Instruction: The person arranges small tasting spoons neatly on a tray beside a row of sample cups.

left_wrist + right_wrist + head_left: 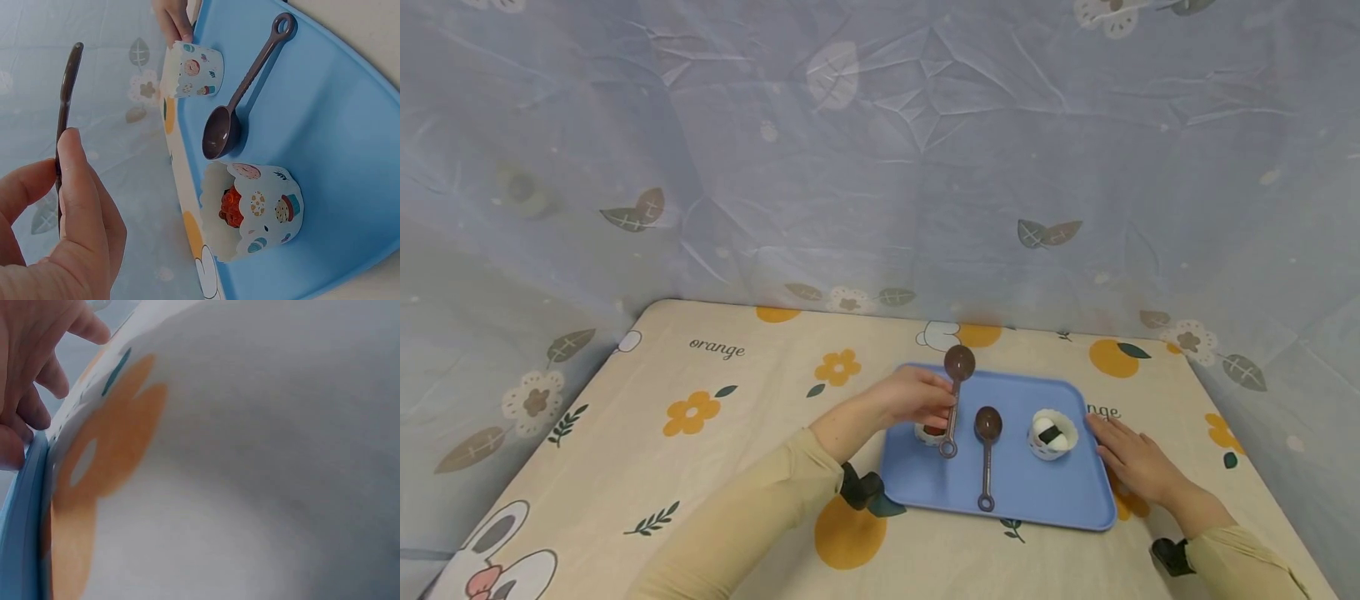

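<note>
My left hand (917,398) pinches a brown measuring spoon (959,364) by its handle, bowl end up, above the left part of a blue tray (1030,493). Seen edge-on in the left wrist view, the held spoon (70,75) is between thumb and fingers. Below it stands a patterned paper cup (275,215) with a red, bumpy piece (231,207) inside, partly hidden by the hand in the head view. A second brown spoon (988,427) lies on the tray's middle. My right hand (1138,467) rests at the tray's right edge, fingers loosely extended.
Another paper cup (1043,447), with a white piece with a black band (1051,435) in it, stands on the tray's right side. The cream tablecloth (760,483) has orange and flower prints. A blue-grey patterned curtain (865,167) hangs behind the table and along both sides.
</note>
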Tool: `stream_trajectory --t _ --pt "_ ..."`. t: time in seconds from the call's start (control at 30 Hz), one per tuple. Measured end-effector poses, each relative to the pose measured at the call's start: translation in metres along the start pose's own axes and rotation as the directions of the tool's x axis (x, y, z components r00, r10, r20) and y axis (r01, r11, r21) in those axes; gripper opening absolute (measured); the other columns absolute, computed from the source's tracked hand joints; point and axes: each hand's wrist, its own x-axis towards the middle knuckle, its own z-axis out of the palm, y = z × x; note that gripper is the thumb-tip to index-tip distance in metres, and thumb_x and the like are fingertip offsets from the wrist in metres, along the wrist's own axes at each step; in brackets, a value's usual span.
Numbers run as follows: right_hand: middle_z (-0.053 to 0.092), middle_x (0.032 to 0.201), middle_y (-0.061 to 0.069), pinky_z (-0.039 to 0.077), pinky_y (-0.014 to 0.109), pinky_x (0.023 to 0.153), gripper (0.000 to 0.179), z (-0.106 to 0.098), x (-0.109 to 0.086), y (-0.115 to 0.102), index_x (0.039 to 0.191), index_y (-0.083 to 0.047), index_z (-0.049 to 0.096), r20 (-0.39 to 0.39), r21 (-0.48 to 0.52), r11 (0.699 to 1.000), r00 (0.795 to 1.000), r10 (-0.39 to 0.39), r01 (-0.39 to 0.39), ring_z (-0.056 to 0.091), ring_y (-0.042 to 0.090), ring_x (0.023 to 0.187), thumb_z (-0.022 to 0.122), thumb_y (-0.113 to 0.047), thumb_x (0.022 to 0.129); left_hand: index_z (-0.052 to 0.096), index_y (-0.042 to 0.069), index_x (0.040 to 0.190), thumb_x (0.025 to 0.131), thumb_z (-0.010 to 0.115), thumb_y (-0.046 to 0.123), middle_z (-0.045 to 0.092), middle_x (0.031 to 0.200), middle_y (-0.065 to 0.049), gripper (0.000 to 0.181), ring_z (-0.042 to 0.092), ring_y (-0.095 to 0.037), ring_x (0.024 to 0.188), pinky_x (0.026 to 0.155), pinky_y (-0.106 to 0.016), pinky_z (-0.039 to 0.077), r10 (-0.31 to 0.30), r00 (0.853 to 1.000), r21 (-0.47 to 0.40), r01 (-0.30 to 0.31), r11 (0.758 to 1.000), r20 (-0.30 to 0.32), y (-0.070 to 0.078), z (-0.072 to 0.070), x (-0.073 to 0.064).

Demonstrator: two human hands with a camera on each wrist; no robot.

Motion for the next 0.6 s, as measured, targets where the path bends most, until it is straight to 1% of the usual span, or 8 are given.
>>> stream_trajectory --t 0.13,0.3,0.4,0.6 --pt "0.034 0.145 0.025 0.020 0.072 0.102 0.054 0.000 0.002 -0.001 0.141 0.000 0.033 -0.004 -0.036 0.999 1.000 -0.013 0.013 0.028 0.047 0.132 0.040 -0.033 0.099 0.055 -0.007 0.118 0.090 0.054 0.002 0.058 0.080 -0.004 0.029 0.058 -0.009 0.066 0.068 -0.022 0.058 -0.007 1.000 -0.009 0.007 1.000 -0.009 0.000 0.002 0.001" --pt "0.034 0.146 0.023 0.021 0.072 0.102 0.053 -0.001 0.004 0.001 0.141 -0.001 0.035 0.006 -0.057 0.998 0.999 -0.032 0.032 0.028 0.047 0.133 0.039 -0.033 0.099 0.055 -0.010 0.113 0.088 0.056 -0.001 0.057 0.073 -0.004 0.026 0.059 -0.008 0.060 0.063 -0.022 0.058 0.010 1.000 -0.031 -0.010 0.999 0.011 -0.002 0.010 0.004" --pt "0.034 0.146 0.023 0.021 0.073 0.102 0.052 -0.002 0.004 0.002 0.140 -0.002 0.036 0.011 -0.049 0.998 0.999 -0.042 0.043 0.027 0.048 0.133 0.040 -0.033 0.099 0.057 -0.010 0.111 0.088 0.056 -0.001 0.058 0.071 -0.004 0.025 0.059 -0.008 0.057 0.063 -0.022 0.059 0.012 1.000 -0.033 -0.011 0.999 0.022 -0.003 0.019 0.005" --pt "0.035 0.146 0.022 0.020 0.073 0.101 0.052 -0.003 0.005 0.001 0.140 -0.002 0.037 0.009 -0.037 0.998 0.999 -0.044 0.044 0.027 0.049 0.133 0.041 -0.033 0.098 0.060 -0.009 0.108 0.086 0.058 -0.002 0.059 0.073 -0.005 0.022 0.059 -0.009 0.061 0.067 -0.024 0.059 0.006 1.000 -0.075 -0.004 0.997 0.029 -0.004 0.044 0.008"
